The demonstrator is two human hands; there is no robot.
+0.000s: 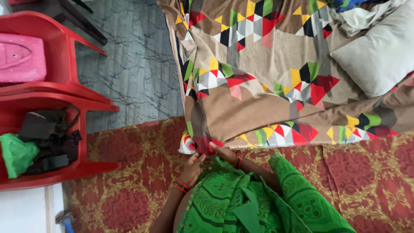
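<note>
A tan bedsheet [267, 69] printed with red, yellow, green and black triangles lies spread over the bed. Its near corner [199, 144] hangs at the bed's edge. My left hand [192, 168] and my right hand [223, 153] both pinch that corner, fingers closed on the folded cloth. Red bangles ring both wrists. My green patterned garment [250, 198] fills the bottom middle of the view and hides my forearms in part.
A grey pillow [379, 56] lies on the sheet at the right. Under the sheet shows a red and gold patterned cover [129, 172]. Two red plastic chairs [56, 99] stand at the left, holding a pink bag, a black bag and a green cloth. Grey marbled floor [133, 64] runs between.
</note>
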